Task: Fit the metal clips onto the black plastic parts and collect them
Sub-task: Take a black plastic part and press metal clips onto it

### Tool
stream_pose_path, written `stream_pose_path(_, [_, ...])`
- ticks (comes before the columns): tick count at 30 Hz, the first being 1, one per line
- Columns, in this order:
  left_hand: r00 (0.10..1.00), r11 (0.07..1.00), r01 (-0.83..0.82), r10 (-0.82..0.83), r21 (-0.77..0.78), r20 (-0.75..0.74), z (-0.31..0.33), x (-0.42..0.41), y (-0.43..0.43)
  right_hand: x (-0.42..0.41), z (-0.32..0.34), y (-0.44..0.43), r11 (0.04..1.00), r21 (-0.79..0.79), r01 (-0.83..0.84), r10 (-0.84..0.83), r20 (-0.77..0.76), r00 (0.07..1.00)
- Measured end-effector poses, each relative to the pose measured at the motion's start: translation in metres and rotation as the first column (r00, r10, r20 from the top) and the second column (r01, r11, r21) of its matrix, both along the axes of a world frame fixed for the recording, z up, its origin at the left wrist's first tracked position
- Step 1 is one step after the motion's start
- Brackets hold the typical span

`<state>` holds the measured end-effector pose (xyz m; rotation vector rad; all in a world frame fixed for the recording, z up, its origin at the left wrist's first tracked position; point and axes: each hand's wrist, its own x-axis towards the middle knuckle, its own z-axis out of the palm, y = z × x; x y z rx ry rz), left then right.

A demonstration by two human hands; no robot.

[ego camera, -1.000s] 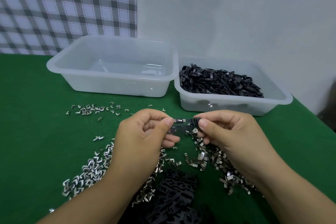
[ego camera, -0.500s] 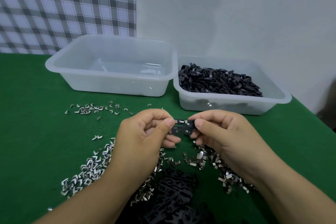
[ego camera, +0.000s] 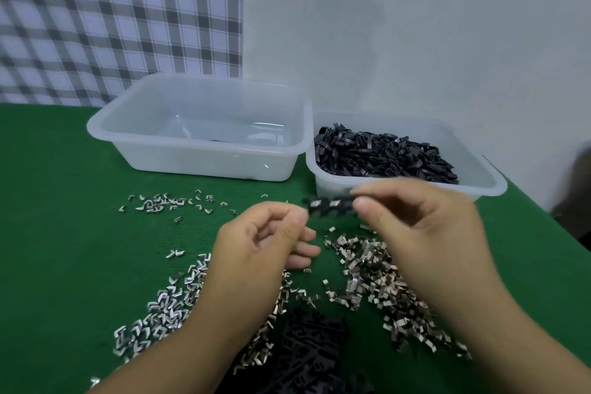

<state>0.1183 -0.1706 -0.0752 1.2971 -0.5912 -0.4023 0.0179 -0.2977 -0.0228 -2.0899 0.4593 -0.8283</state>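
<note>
Black part, two clips seated: right hand pinches its end. Left hand curled (hold unclear). Keep pinch firm until over filled tub.

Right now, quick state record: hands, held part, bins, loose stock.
right hand: pinches right end of black plastic part, held above the green table
left hand: fingers curled by the part's left end; contact unclear, blurred
part state: roughly level, two fitted clips showing
right bin: heaped with black pieces
left bin: translucent, contents hard to make out
loose clips: scattered on table around both hands
black parts pile: near edge, between forearms
</note>
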Motion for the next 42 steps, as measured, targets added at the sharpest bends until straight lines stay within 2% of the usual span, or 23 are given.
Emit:
stream_pose_path(3, [1.0, 1.0, -0.007, 0.007, -0.009, -0.024, 0.001, -0.001, 0.001, 0.028, 0.034, -0.005, 0.96, -0.239, 0.144, -0.104, 0.169, 0.98])
stream_pose_path(6, [1.0, 1.0, -0.017, 0.017, 0.02, -0.015, -0.002, 0.001, 0.001, 0.083, 0.059, -0.011, 0.936, -0.32, 0.149, -0.085, 0.205, 0.975])
stream_pose_path(8, [1.0, 0.999, -0.016, 0.016, 0.028, -0.011, -0.004, 0.002, 0.001, 0.119, 0.066, -0.014, 0.931, -0.345, 0.118, -0.075, 0.137, 0.988])
stream_pose_path(12, [1.0, 0.999, -0.02, 0.021, 0.03, -0.017, -0.004, 0.003, 0.002, 0.15, 0.06, -0.017, 0.935, -0.352, -0.037, -0.013, -0.139, 0.99])
stream_pose_path(13, [1.0, 0.999, -0.021, 0.021, 0.031, -0.013, -0.004, 0.003, 0.001, 0.146, 0.057, -0.015, 0.937, -0.345, -0.054, -0.002, -0.16, 0.987])
stream_pose_path(17, [0.999, 0.998, -0.037, 0.036, 0.05, 0.015, -0.004, 0.004, 0.001, 0.096, 0.044, -0.004, 0.951, -0.305, -0.051, 0.029, -0.075, 0.997])
stream_pose_path(19, [0.999, 0.997, -0.044, 0.042, 0.057, 0.033, -0.003, 0.003, 0.001, 0.055, 0.034, 0.0, 0.957, -0.262, -0.12, 0.087, -0.135, 0.987])
stream_pose_path(21, [0.997, 0.997, -0.051, 0.048, 0.065, 0.057, -0.003, 0.003, 0.001, 0.014, 0.025, 0.002, 0.946, -0.202, -0.256, 0.187, -0.305, 0.934])
stream_pose_path(23, [0.997, 0.996, -0.057, 0.053, 0.071, 0.064, -0.003, 0.002, 0.001, -0.019, 0.013, 0.004, 0.919, -0.137, -0.37, 0.261, -0.49, 0.832])
stream_pose_path(25, [0.996, 0.996, -0.058, 0.053, 0.069, 0.07, -0.003, 0.001, 0.0, -0.038, 0.001, 0.007, 0.901, -0.123, -0.417, 0.271, -0.59, 0.761])
stream_pose_path(27, [0.996, 0.996, -0.055, 0.049, 0.075, 0.077, -0.003, 0.0, 0.0, -0.046, -0.01, 0.012, 0.883, -0.179, -0.434, 0.236, -0.631, 0.739])
stream_pose_path(33, [0.996, 0.996, -0.041, 0.034, 0.08, 0.088, -0.002, -0.001, 0.0, -0.045, -0.022, 0.017, 0.871, -0.287, -0.399, 0.17, -0.586, 0.792])
stream_pose_path(39, [0.995, 0.996, -0.032, 0.024, 0.084, 0.098, -0.004, -0.002, 0.0, -0.042, -0.02, 0.014, 0.796, -0.366, -0.482, 0.211, -0.579, 0.788])
stream_pose_path(42, [0.993, 0.996, -0.038, 0.028, 0.087, 0.112, -0.004, -0.001, 0.0, -0.041, -0.006, 0.003, 0.882, -0.286, -0.375, 0.22, -0.454, 0.864])
